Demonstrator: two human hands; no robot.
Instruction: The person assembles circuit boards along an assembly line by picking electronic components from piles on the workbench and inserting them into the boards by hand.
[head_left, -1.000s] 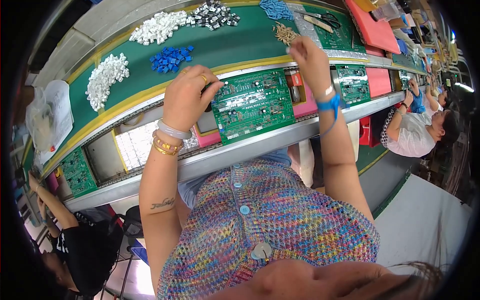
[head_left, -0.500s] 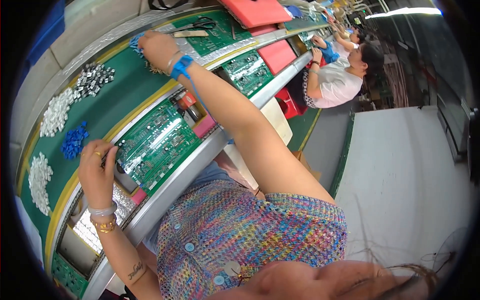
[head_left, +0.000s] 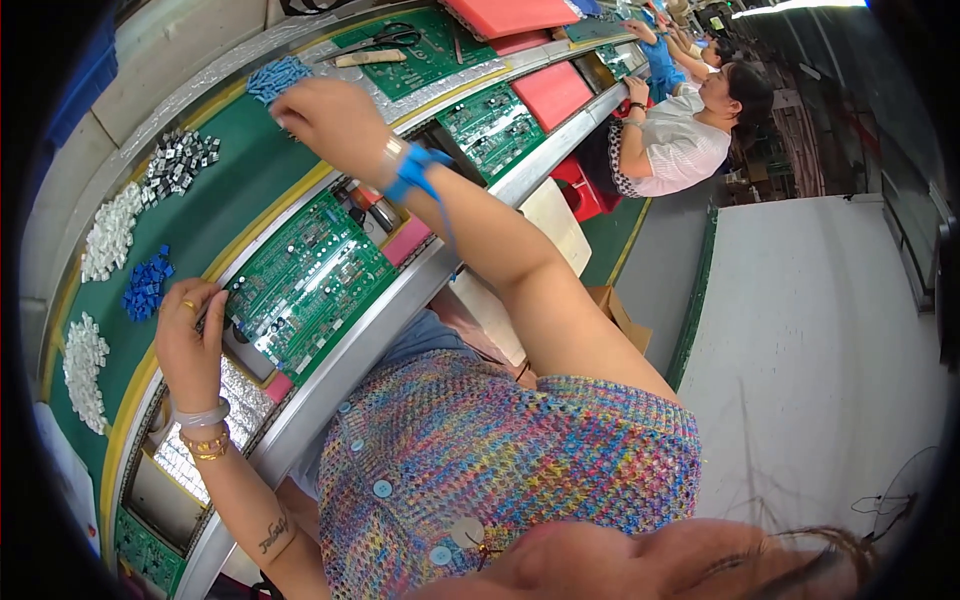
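A green circuit board point(head_left: 310, 285) with many small parts lies in a frame on the rail in front of me. My left hand point(head_left: 190, 335) is at the board's left edge, fingers curled and thumb close to them; what they hold, if anything, is hidden. My right hand point(head_left: 335, 125), with a blue wrist strap point(head_left: 412, 170), hovers over the green strip beyond the board. Its fingertips are drawn together and slightly blurred, so what they pinch cannot be made out. Just beyond it lies a heap of light blue parts point(head_left: 278, 78).
Heaps of black-and-white parts point(head_left: 180, 162), white parts point(head_left: 112, 232), dark blue parts point(head_left: 148, 284) and more white parts point(head_left: 86, 370) line the green strip point(head_left: 225, 190). Scissors point(head_left: 392, 36) rest on another board. A second framed board point(head_left: 490, 130) and a co-worker point(head_left: 680, 140) are to the right.
My right hand has drawn back from the light blue heap, toward me and a little right, uncovering the heap. The left hand has barely moved.
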